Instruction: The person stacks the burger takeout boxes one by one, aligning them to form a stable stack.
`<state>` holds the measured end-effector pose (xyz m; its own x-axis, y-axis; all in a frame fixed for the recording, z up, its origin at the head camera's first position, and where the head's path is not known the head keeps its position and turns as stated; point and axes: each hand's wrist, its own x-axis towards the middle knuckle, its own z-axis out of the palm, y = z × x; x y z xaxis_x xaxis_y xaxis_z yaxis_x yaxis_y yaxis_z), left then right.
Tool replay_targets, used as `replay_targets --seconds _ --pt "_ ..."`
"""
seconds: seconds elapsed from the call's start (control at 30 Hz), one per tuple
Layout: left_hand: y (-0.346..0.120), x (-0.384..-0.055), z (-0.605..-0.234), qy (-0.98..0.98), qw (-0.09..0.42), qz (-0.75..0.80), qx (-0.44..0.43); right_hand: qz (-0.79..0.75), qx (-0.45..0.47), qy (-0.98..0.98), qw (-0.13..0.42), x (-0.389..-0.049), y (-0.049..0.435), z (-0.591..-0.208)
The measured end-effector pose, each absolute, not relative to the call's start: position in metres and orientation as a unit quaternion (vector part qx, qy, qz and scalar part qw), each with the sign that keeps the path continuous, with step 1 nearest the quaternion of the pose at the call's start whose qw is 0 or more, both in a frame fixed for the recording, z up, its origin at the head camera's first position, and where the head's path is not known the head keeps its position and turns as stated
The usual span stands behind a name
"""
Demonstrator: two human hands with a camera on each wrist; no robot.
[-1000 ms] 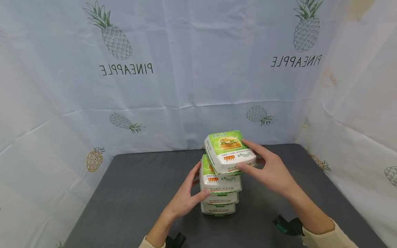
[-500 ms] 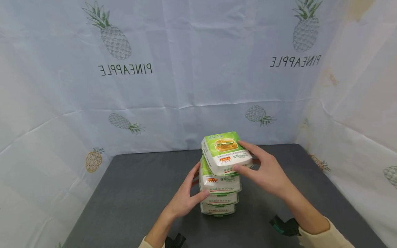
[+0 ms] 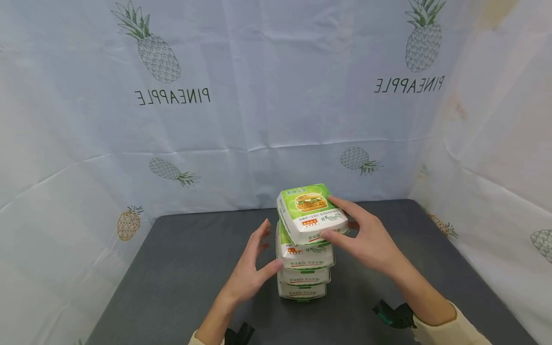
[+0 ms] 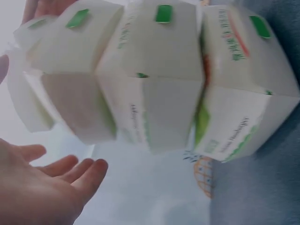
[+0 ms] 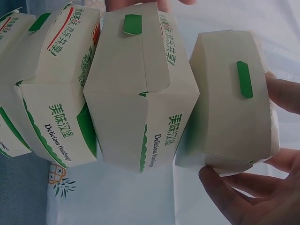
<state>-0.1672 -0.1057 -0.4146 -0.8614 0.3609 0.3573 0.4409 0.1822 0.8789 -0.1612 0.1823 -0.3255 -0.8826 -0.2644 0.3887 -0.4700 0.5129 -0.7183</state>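
Observation:
A green-and-white hamburger box (image 3: pixel 311 211) sits turned slightly askew at the top of a stack. My right hand (image 3: pixel 374 242) grips its right side between thumb and fingers; the right wrist view shows this same top box (image 5: pixel 229 108) tilted against the box below it. Whether its whole underside rests there, I cannot tell. Beneath it are three similar boxes, an upper one (image 3: pixel 308 258), a middle one (image 3: pixel 304 276) and a bottom one (image 3: pixel 302 291). Left of the stack, my left hand (image 3: pixel 242 279) stands with spread, relaxed fingers. In the left wrist view those fingers (image 4: pixel 91 178) hold nothing.
The stack stands on a dark grey table (image 3: pixel 194 268), with bare surface on both sides. Behind and around hangs a pale cloth (image 3: pixel 258 96) printed with pineapples. A black strap (image 3: pixel 394 314) is on the right wrist.
My right hand has brought the top box left and slightly down onto the stack, turning it a little. My left hand has come away from the stack's left side.

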Motion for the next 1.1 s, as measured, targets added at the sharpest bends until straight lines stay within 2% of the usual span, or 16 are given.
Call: replay_targets --seconds 0.2,0.33,0.67,1.1 --pt "-0.102 -0.166 -0.399 -0.774 0.111 -0.554 -0.286 0.445 0.215 -0.861 0.116 -0.161 0.181 -0.326" --pt "-0.098 -0.166 -0.388 -0.776 0.131 -0.537 -0.304 0.444 0.216 -0.862 0.117 -0.160 0.180 -0.327" --pt "-0.084 -0.165 -0.363 -0.790 0.107 -0.526 -0.297 0.437 0.212 -0.865 0.123 -0.159 0.179 -0.329" --pt "-0.081 -0.170 -0.361 -0.783 0.087 -0.546 -0.284 0.462 0.209 -0.850 0.140 -0.156 0.177 -0.332"
